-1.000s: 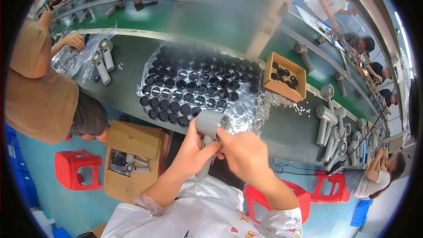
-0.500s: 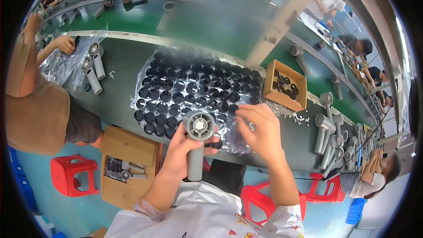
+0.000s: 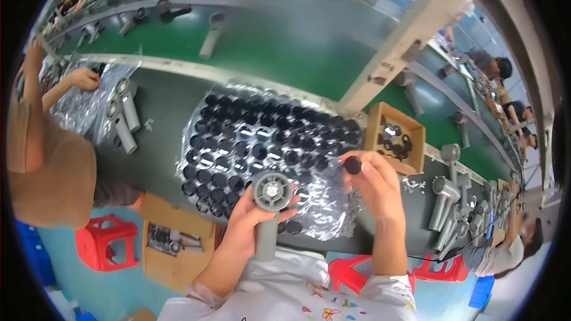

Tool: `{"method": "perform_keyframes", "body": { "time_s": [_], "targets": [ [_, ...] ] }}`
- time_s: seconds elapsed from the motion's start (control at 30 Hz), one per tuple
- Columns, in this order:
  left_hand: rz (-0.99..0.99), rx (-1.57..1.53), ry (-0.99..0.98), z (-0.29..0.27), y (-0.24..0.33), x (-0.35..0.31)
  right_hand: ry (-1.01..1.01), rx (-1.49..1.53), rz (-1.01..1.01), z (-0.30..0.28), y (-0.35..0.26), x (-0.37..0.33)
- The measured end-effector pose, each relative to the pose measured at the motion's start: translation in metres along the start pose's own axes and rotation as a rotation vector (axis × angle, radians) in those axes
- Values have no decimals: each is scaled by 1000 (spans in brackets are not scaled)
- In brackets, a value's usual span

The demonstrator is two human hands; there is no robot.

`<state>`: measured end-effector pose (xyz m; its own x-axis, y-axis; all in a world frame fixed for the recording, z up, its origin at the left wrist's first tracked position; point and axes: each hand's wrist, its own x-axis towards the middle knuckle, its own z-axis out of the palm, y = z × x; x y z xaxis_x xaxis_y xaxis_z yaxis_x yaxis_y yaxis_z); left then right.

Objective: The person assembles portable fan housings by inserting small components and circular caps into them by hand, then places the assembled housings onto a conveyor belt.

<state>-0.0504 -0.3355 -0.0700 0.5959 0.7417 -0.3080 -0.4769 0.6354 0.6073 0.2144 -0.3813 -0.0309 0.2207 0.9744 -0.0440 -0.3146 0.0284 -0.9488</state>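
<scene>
My left hand (image 3: 245, 221) is wrapped round a grey hair dryer housing (image 3: 267, 241), its round end with a spoked inner ring facing up and its handle pointing toward me. Between the fingertips of my right hand (image 3: 380, 187) is a black round cap (image 3: 353, 165), held up on edge near the right side of the sheet. Beneath both hands, rows of similar black caps (image 3: 259, 151) lie on a clear plastic sheet (image 3: 324, 226) spread over the dark table.
An open cardboard box (image 3: 418, 148) with black caps stands at the back right. Grey dryer housings (image 3: 443, 205) cluster to the right, near a metal post (image 3: 410, 41). A co-worker (image 3: 56, 166) works at the left. Below are a carton (image 3: 178, 270) and red stools (image 3: 107, 244).
My right hand has moved right, lifting a black cap off the sheet. The housing in my left hand sits slightly lower in the picture. The whole view has shifted a little.
</scene>
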Motion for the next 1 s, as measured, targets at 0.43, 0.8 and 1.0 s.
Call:
{"method": "perform_keyframes", "body": {
  "time_s": [0.43,0.8,1.0],
  "targets": [
    [116,18,-114,45,-19,38,-43,-13,-79,2,9,9],
    [68,74,-146,64,-41,43,144,-676,-615,2,5,-9],
    [36,41,-147,66,-42,49,122,-815,-721,1,9,1]
  ]
}}
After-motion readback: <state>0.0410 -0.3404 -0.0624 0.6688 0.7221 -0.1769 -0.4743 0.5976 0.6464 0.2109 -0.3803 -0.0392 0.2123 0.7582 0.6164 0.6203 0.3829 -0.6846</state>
